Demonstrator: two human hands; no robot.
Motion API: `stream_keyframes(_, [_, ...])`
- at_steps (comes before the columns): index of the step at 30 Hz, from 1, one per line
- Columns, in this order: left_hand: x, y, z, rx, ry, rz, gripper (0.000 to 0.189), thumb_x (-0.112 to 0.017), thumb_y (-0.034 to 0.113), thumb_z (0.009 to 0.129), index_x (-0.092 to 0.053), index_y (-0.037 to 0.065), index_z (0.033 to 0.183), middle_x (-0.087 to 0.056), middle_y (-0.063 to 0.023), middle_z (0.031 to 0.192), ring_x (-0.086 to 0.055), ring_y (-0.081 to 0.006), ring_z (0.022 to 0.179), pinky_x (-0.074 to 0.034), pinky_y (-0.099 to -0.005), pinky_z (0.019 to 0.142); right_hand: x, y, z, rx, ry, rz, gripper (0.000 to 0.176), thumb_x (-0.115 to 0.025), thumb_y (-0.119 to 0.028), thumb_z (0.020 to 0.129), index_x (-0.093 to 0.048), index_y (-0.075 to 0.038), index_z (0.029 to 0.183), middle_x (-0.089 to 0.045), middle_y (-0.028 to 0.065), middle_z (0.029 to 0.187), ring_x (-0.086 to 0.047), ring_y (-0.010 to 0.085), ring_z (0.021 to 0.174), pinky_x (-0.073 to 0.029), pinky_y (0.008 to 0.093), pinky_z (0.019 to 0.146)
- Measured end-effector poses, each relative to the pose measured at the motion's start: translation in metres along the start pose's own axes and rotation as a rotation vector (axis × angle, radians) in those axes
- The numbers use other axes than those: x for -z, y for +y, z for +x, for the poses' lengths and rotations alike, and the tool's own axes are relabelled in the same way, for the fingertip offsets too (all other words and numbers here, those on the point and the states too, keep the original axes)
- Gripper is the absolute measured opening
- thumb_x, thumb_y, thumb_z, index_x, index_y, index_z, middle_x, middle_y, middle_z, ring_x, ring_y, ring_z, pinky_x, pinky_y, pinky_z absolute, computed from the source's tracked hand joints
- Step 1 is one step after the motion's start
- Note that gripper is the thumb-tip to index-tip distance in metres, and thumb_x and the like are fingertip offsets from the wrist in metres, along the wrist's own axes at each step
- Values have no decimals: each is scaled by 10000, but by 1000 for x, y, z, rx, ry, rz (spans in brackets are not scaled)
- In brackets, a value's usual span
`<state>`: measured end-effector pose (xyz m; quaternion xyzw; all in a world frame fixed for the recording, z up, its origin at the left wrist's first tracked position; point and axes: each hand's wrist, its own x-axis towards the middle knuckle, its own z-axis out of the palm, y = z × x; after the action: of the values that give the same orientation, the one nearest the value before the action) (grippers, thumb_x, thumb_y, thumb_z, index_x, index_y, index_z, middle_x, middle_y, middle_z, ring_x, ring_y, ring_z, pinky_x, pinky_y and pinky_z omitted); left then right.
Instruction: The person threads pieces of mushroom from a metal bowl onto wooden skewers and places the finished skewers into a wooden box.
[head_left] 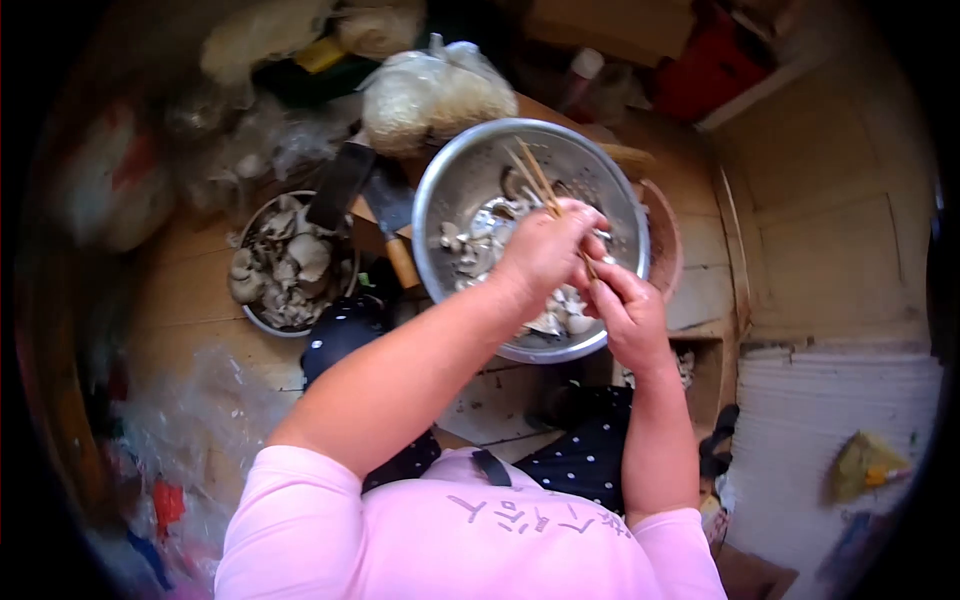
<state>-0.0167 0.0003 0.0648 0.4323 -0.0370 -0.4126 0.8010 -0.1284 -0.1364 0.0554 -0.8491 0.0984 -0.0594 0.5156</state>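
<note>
Left hand (545, 250) is closed in a fist around thin wooden skewers (530, 170), tips pointing far-left. Right hand (628, 315), just near-right of it, pinches the skewers' lower end with curled fingers. Both hover over a large round metal bowl (440, 180) holding pale grey mushroom pieces (480, 240), mid-scene. To the left sits a smaller metal bowl (285, 331) heaped with mushrooms.

Wooden plank floor (190, 300) — mushroom bowl (290, 265) on it; steel colander (470, 170) beside; plastic bags (435, 95) behind.
</note>
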Motion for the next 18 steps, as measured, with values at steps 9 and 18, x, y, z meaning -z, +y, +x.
stream_keyframes(9, [16, 29, 8, -146, 126, 561, 423, -669, 252, 850, -560, -14, 1161, -632, -80, 965, -594, -85, 680, -484, -216, 598, 35, -5, 9, -177, 181, 378, 207, -535, -48, 912, -613, 26, 1089, -609, -8, 828, -561, 54, 728, -460, 198, 677])
stream_keyframes(18, [42, -39, 47, -145, 49, 1541, 212, -580, 202, 824, -689, 77, 957, -689, -159, 933, -647, -355, 888, -509, -433, 800, 38, -9, 4, -181, 244, 519, 184, -531, -37, 900, -598, 1, 1067, -608, -5, 789, -493, 25, 638, -399, 167, 581])
